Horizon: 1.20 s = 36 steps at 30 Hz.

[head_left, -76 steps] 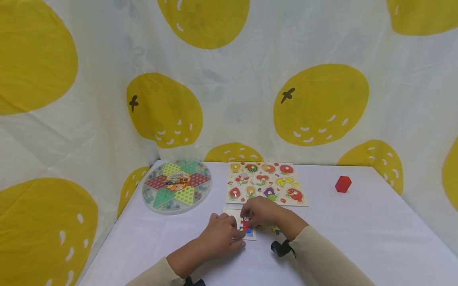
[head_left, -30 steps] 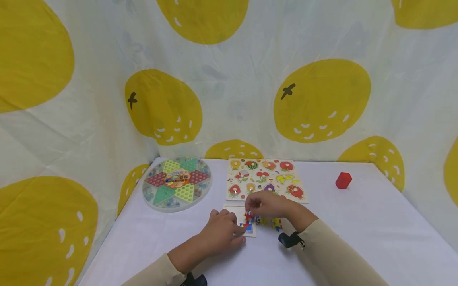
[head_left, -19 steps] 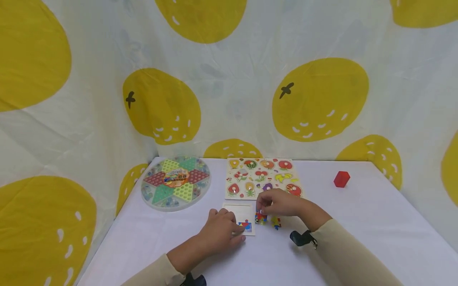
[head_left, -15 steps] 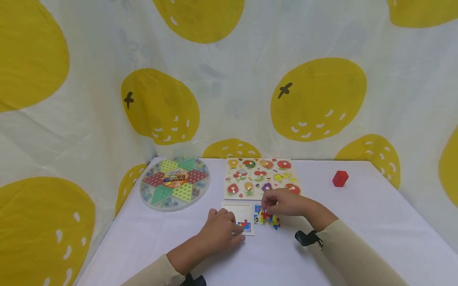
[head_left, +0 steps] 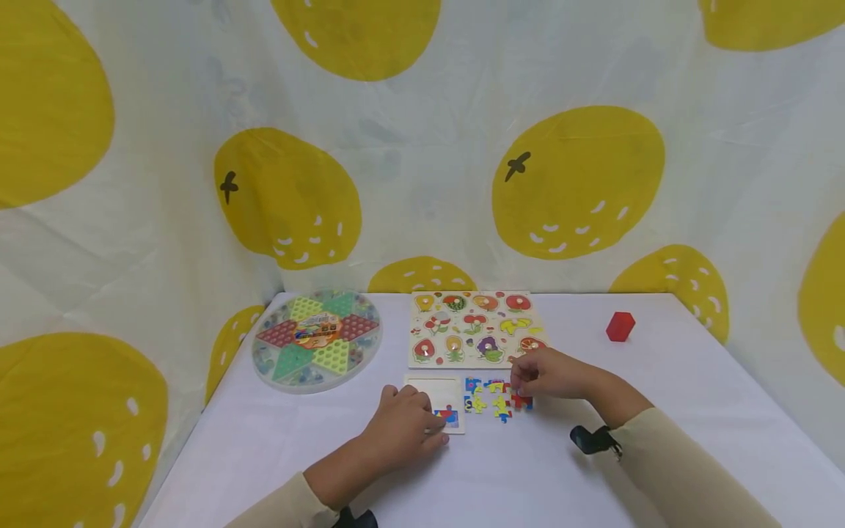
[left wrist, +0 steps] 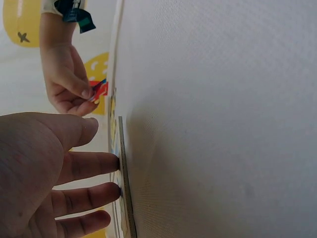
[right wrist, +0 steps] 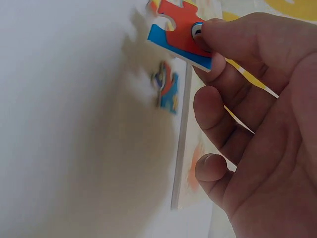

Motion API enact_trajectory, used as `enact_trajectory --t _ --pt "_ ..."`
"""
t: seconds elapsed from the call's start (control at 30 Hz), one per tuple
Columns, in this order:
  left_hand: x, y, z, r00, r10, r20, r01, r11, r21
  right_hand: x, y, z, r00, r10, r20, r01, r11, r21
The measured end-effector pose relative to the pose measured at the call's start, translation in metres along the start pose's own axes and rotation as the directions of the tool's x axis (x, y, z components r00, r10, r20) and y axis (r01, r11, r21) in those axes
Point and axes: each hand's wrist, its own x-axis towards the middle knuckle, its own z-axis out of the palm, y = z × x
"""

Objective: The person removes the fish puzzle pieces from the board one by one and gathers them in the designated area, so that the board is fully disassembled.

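Observation:
My right hand [head_left: 553,374] pinches a red and blue jigsaw piece [right wrist: 184,30] with an eye on it, between thumb and index finger. It is held just above the table, at the right end of several loose jigsaw pieces [head_left: 477,402]. My left hand [head_left: 403,424] rests at the near left side of a small white puzzle tray [head_left: 433,380]. Its fingers [left wrist: 89,166] are loosely extended, with tips touching the tray's edge in the left wrist view. One blue and red piece [head_left: 450,418] lies in the tray's near right corner, partly covered by the left fingers.
Behind the tray lies a wooden fruit peg puzzle [head_left: 475,360]. A round Chinese checkers board [head_left: 317,341] lies at the left. Toward the back right stands a red block [head_left: 620,327]. A white cloth [head_left: 528,469] covers the table, and a fruit-print curtain [head_left: 422,183] hangs behind.
My right hand has lifted the red piece out of the tray and carried it rightward past the loose pieces, which are now uncovered. My left hand has stayed at the tray.

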Motion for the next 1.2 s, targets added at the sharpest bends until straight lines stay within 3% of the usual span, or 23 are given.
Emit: enact_trajectory --t 0.3,0.9,1.2 --pt "0.0 -0.001 0.004 1.0 0.002 0.0 -0.002 1.0 0.02 -0.002 0.007 0.002 0.997 0.074 0.011 -0.074 0.997 -0.036" --pt "-0.003 -0.001 0.003 1.0 0.016 0.007 -0.016 1.0 0.01 0.002 0.016 0.011 0.999 0.05 -0.009 -0.051 0.995 -0.085" --pt "-0.002 -0.001 0.004 1.0 0.027 0.001 -0.027 0.999 0.021 0.002 0.014 0.011 0.997 0.075 -0.032 -0.078 0.989 -0.122"
